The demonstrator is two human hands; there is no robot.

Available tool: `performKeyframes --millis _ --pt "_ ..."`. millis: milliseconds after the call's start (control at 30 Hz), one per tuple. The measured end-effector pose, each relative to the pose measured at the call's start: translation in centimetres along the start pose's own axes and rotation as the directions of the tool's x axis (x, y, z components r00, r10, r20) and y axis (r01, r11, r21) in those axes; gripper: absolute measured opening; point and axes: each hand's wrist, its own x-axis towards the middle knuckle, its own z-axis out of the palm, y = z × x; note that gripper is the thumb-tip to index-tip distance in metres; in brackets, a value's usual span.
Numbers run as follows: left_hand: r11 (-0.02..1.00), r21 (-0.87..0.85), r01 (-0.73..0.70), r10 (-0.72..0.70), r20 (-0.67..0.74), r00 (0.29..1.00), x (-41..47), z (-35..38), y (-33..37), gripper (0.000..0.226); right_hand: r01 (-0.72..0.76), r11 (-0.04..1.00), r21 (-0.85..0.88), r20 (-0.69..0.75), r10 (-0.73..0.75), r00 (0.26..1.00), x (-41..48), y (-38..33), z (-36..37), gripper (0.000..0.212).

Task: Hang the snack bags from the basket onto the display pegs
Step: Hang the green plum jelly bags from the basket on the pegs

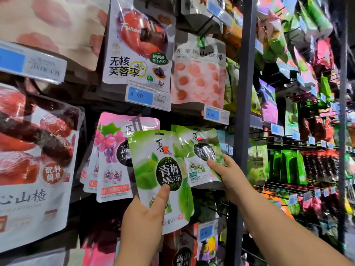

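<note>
— So, where is the green glossy plastic snack bag (161,175)?
— Upright, its lower half pinched in the left hand (142,217): thumb (163,192) on the front, the rest behind it, out of sight.
— And the right hand (230,177)?
— Its fingers (216,163) curl round the lower part of the matching green bags (199,150), which seem to be hanging, near pink grape-printed bags (113,156).

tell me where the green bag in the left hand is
Head view, lower centre: the left hand holds the green bag, between the pink bags on its left and the other green bags gripped by the right hand.
</note>
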Motion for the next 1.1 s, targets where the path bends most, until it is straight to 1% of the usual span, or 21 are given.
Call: performKeyframes --millis 33,100,133,167,233,400,500,633,700,733,767,800,833,867,900,933,967,1000,1033,1067,1100 --pt "1.0 0.007 -0.003 0.003 0.0 1.0 0.1 0.0 -0.1 0.009 0.011 1.0 -0.022 0.0 -0.011 1.0 0.2 0.1 0.4 0.062" --pt "1.0 0.012 -0.001 0.001 0.0 1.0 0.1 0.0 -0.3 0.009 0.036 0.997 -0.063 0.001 -0.036 0.999 0.8 0.5 0.9 0.094" --pt "1.0 0.012 0.004 -0.004 0.003 1.0 0.1 0.1 -0.4 0.006 0.049 0.995 -0.084 0.005 -0.048 0.999 1.3 0.9 1.1 0.104" --pt "1.0 0.012 0.009 -0.009 0.009 1.0 0.1 0.1 -0.5 0.005 0.056 0.994 -0.099 0.001 -0.056 0.998 1.8 1.4 1.1 0.105" --pt "1.0 0.01 0.01 -0.01 0.013 1.0 0.1 0.2 -0.7 0.008 0.059 0.989 -0.133 -0.002 -0.06 0.998 1.8 1.6 1.6 0.098" --pt "1.0 -0.005 0.014 -0.014 0.014 1.0 0.5 0.2 -1.4 0.007 0.101 0.941 -0.324 -0.027 -0.115 0.993 2.1 2.0 2.9 0.079" --pt "1.0 -0.011 0.012 -0.012 0.017 1.0 0.7 0.5 -1.8 0.016 0.108 0.899 -0.425 -0.007 -0.122 0.992 2.2 2.1 3.1 0.082" --pt "0.999 -0.028 0.031 -0.03 0.025 0.999 0.5 0.8 -2.0 0.01 0.093 0.872 -0.481 -0.089 -0.154 0.984 1.0 2.3 3.1 0.096" --pt "0.999 -0.038 0.03 -0.028 0.041 0.999 0.5 1.1 -2.0 0.011 0.13 0.844 -0.52 -0.097 -0.209 0.973 -0.4 1.9 3.1 0.096" --pt "0.999 -0.036 0.027 -0.025 0.051 0.998 0.5 1.3 -1.9 0.011 0.176 0.828 -0.533 -0.095 -0.265 0.96 -1.2 1.8 3.1 0.09" --pt "0.999 -0.032 0.024 -0.022 0.06 0.998 0.5 1.6 -1.8 0.012 0.235 0.811 -0.536 -0.092 -0.332 0.939 -2.1 1.5 3.1 0.08" --pt "0.999 -0.028 0.026 -0.024 0.07 0.997 0.5 1.8 -1.7 0.014 0.282 0.794 -0.538 -0.09 -0.387 0.918 -3.1 1.3 3.0 0.066" --pt "0.999 -0.026 0.03 -0.028 0.078 0.997 0.4 2.1 -1.5 0.017 0.309 0.791 -0.528 -0.078 -0.408 0.91 -4.0 1.2 2.9 0.05" --pt "0.999 -0.031 0.038 -0.036 0.086 0.996 0.3 2.3 -1.5 0.019 0.313 0.819 -0.481 -0.058 -0.386 0.921 -4.8 1.2 2.7 0.034" --pt "0.998 -0.038 0.043 -0.04 0.091 0.995 0.3 2.6 -1.5 0.022 0.291 0.877 -0.382 -0.025 -0.324 0.946 -5.7 1.2 2.6 0.023" --pt "0.998 -0.047 0.047 -0.042 0.096 0.995 0.2 2.8 -1.4 0.023 0.243 0.936 -0.254 0.025 -0.245 0.969 -6.5 1.2 2.5 0.02" --pt "0.997 -0.058 0.049 -0.043 0.106 0.993 0.2 3.0 -1.2 0.024 0.199 0.967 -0.159 0.08 -0.188 0.979 -7.2 1.5 2.1 0.03" --pt "0.996 -0.072 0.053 -0.045 0.118 0.992 0.2 3.3 -1.1 0.025 0.169 0.98 -0.101 0.127 -0.156 0.98 -7.8 1.7 1.8 0.047" --pt "0.995 -0.079 0.056 -0.045 0.132 0.99 0.3 3.6 -1.0 0.026 0.152 0.984 -0.089 0.163 -0.137 0.977 -8.2 1.9 1.4 0.062" --pt "0.994 -0.091 0.061 -0.048 0.141 0.989 0.4 3.9 -0.9 0.026 0.141 0.987 -0.08 0.197 -0.123 0.973 -8.6 2.0 1.1 0.073" --pt "0.992 -0.104 0.073 -0.057 0.153 0.987 0.5 4.2 -0.7 0.026 0.138 0.988 -0.074 0.222 -0.118 0.968 -8.9 2.2 0.8 0.079"
